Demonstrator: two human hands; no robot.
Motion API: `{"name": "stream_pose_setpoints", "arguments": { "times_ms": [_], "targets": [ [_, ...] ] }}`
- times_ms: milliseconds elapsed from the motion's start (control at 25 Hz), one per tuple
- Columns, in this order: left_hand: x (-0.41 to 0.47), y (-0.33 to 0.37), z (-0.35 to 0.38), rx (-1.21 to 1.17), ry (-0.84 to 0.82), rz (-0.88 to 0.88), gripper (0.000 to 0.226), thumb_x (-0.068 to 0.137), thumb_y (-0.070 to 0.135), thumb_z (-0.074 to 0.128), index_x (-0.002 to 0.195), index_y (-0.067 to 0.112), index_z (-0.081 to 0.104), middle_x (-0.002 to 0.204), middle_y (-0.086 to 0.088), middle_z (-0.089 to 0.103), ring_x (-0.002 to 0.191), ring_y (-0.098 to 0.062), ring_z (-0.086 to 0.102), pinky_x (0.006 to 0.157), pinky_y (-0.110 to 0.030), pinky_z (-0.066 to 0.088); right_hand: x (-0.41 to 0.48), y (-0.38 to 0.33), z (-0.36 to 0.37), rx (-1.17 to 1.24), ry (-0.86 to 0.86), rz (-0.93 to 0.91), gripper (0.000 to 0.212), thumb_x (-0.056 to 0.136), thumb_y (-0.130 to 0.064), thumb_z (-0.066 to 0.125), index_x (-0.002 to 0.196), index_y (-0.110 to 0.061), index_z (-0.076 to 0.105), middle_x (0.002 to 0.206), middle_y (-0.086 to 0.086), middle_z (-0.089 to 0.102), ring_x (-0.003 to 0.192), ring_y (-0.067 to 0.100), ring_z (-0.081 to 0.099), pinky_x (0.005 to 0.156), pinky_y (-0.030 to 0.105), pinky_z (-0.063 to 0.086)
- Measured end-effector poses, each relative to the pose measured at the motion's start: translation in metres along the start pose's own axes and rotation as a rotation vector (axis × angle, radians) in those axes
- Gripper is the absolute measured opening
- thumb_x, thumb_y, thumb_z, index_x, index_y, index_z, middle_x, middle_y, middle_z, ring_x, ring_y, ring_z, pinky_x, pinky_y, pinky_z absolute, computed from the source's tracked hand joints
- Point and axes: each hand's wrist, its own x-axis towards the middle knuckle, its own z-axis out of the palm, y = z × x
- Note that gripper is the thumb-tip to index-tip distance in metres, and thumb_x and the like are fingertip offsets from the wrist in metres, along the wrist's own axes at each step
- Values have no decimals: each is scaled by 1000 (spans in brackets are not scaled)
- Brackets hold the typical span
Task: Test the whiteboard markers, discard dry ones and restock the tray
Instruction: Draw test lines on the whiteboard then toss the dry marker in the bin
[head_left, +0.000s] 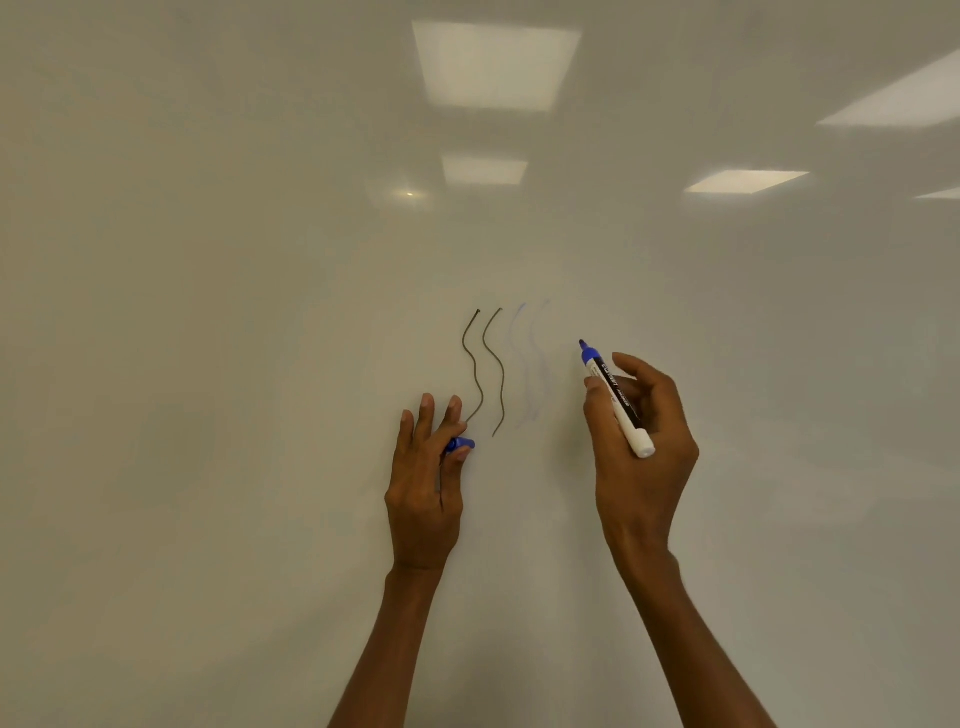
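Cap (462, 445) half behind left hand (423, 488); faint blue squiggles (525, 364) beside marker (615, 397)

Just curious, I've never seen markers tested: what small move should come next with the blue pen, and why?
Probably push the blue cap from the left hand onto the blue marker in the right hand, then set it aside as dry. The two blue strokes look very faint beside the two dark strokes, and the marker's tip is bare.

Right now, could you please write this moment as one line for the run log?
left hand: pinches cap | right hand: holds uncapped marker | board: two dark lines, two faint blue lines
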Motion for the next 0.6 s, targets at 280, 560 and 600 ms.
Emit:
{"name": "stream_pose_setpoints", "arguments": {
  "times_ms": [280, 560, 600],
  "targets": [
    [2, 0, 1, 18, 18, 49, 49, 105, 37, 41, 132, -1, 57, 144, -6, 48, 149, -6, 24, 116, -37, 34, 15, 7, 12, -267, 12, -268, 25, 89, -26, 64, 108, -14, 73, 91, -4, 71, 77, 9, 62, 72, 35, 53],
    [3, 1, 1, 21, 11, 38, 50, 105, 38, 40, 132, -1, 57, 144, -5, 47, 149, -3, 23, 112, -46, 38, 34, 0, 25, -472, 94, -381, 17, 86, -27, 69, 100, -18, 74, 82, -6, 71, 71, 11, 57, 69, 28, 40],
    [3, 1, 1, 24, 9, 35, 50, 105, 38, 40, 133, -1, 55, 144, -6, 47, 149, -4, 23, 112, -46, 38, 30, 1, 24, -495, 77, -397, 16, 85, -26, 70, 99, -18, 73, 82, -5, 71, 71, 13, 57, 67, 30, 41]
  ]
}}
